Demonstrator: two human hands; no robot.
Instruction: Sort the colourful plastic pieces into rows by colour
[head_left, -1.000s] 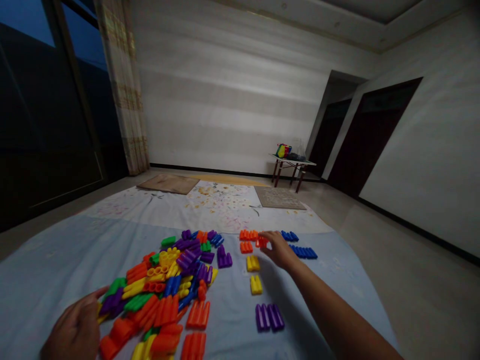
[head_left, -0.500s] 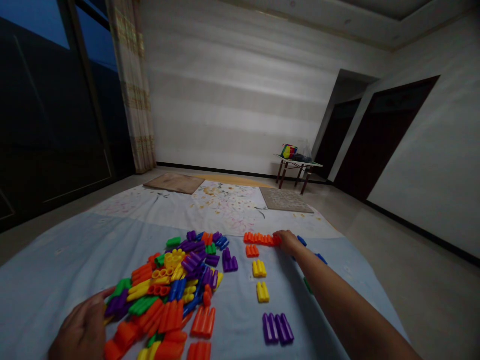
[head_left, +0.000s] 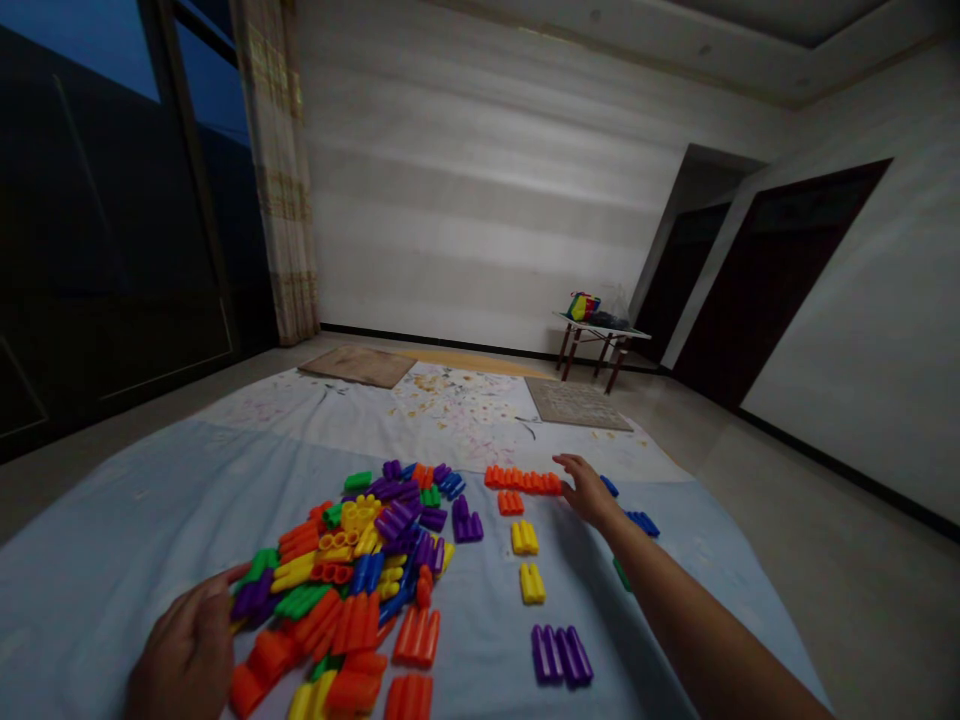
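Bullet-shaped plastic toy blocks, joined in short rows, lie in a mixed pile of orange, yellow, purple, green and blue. My left hand rests at the near left edge of that pile, fingers stretched out beside a purple block; its fingertips are partly hidden. A row of orange blocks lies right of the pile. At its right end my right hand is open, thumb and fingers apart, holding nothing. Below that row are a smaller orange block, two yellow blocks and purple blocks.
Blue blocks and a green block lie beyond my right forearm, partly covered by it. Everything sits on a light blue and floral sheet. Two mats lie at the far edge, and a small table stands behind.
My right hand has let go of the orange block at the row's right end and drawn slightly away, its fingers opening. My left hand stays by the pile. The view has shifted slightly.
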